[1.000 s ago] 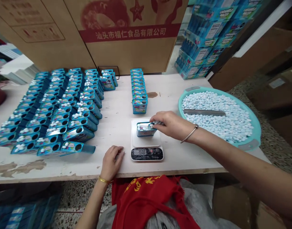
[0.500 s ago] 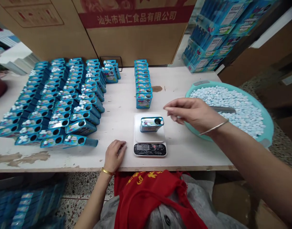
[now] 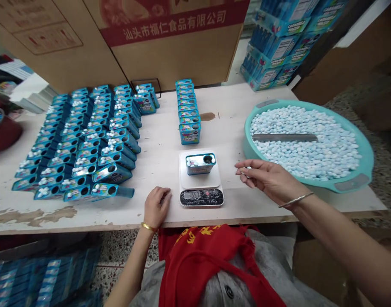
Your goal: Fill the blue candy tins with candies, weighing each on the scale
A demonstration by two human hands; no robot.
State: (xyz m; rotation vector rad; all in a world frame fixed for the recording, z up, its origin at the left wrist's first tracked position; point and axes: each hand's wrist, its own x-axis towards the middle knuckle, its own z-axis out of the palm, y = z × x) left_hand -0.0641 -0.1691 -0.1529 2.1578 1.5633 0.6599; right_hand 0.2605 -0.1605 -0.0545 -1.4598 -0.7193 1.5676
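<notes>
A blue candy tin (image 3: 201,164) with a round hole in its top stands on a small white kitchen scale (image 3: 201,183); a few pale candies lie on its lid. The scale's display is lit. My right hand (image 3: 262,175) is to the right of the scale, above the table, its fingers closed around one or more small white candies (image 3: 247,168). Resting on the table left of the scale, my left hand (image 3: 157,204) holds nothing, its fingers loosely bent and apart.
A turquoise basin (image 3: 368,157) full of pale candies stands at right, with a grey flat bar (image 3: 285,137) across them. Several tins (image 3: 190,134) line up behind the scale. Rows of tins (image 3: 118,161) topped with candies fill the left. Behind stand a carton (image 3: 179,55) and stacked packs (image 3: 272,51).
My right hand has moved right and toward me, away from the tin. The view has shifted slightly. The scale's reading has changed. My left hand stays resting on the table.
</notes>
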